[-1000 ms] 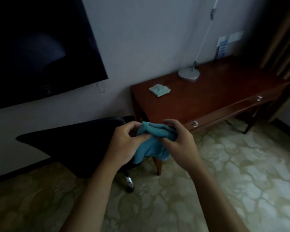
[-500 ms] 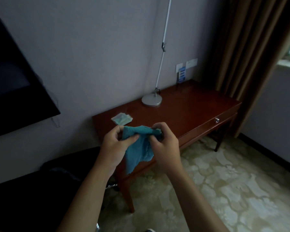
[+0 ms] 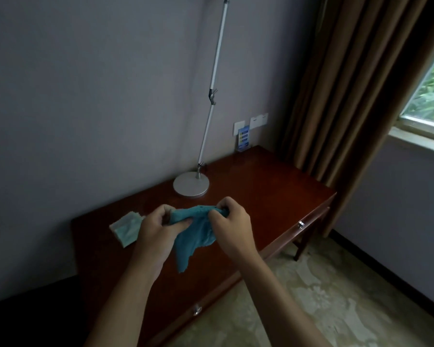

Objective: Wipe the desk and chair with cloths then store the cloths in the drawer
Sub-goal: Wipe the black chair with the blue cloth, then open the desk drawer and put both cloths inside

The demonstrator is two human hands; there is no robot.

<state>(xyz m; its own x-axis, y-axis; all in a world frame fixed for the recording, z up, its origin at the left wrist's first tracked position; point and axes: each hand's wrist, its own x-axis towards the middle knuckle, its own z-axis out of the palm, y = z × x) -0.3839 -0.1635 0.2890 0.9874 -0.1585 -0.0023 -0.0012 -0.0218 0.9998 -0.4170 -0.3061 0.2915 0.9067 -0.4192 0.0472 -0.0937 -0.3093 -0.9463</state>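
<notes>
Both hands are raised above the dark red wooden surface (image 3: pixel 261 196), holding a blue cloth (image 3: pixel 196 229) between them. The left hand (image 3: pixel 158 229) has its fingers curled around the cloth's left upper edge, thumb pressed on the fabric; the right hand (image 3: pixel 232 221) pinches the right upper edge with curled fingers. The top edge of the cloth runs bunched between the two hands, and the rest hangs down in a loose, ragged fold over the middle of the surface, apart from the wood. A second, paler folded cloth (image 3: pixel 125 227) lies flat on the surface near its left back corner, just beside the left hand and partly hidden by it. A desk lamp (image 3: pixel 191 186) with a round grey base stands on the surface near the wall, its thin white arm rising out of view. Two drawer knobs (image 3: pixel 301 224) show along the front edge. A small blue card stand (image 3: pixel 243 139) sits at the back by the wall sockets. Brown curtains (image 3: pixel 348 83) hang to the right, next to a window (image 3: pixel 431 91).
</notes>
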